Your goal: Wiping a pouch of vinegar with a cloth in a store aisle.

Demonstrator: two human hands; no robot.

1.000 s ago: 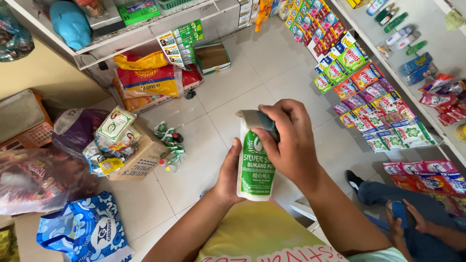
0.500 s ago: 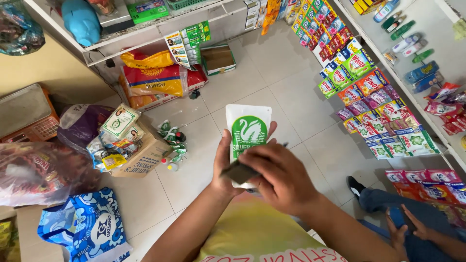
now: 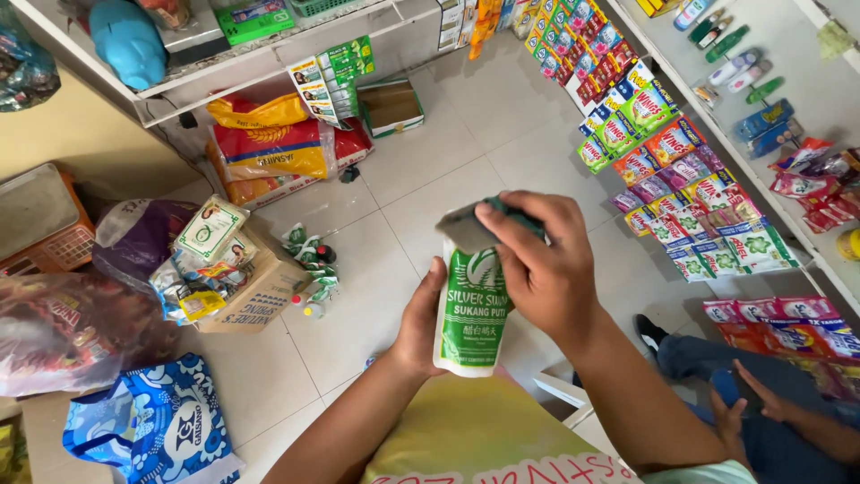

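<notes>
Item count, shop floor
One green-and-white pouch [image 3: 472, 309], one grey cloth [image 3: 468, 226], one cardboard box [image 3: 255, 291], one blue printed sack [image 3: 152, 421], two working hands.

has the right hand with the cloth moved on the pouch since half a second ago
Yes. The right hand with the grey cloth has gone from the pouch's lower end up to its top, toward the shelf.

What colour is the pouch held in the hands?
The pouch is white with a green label panel, seen clearly in the head view.

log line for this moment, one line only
left hand: holds green-and-white pouch upright | right hand: presses grey-green cloth on pouch top | below: tiled floor
</notes>
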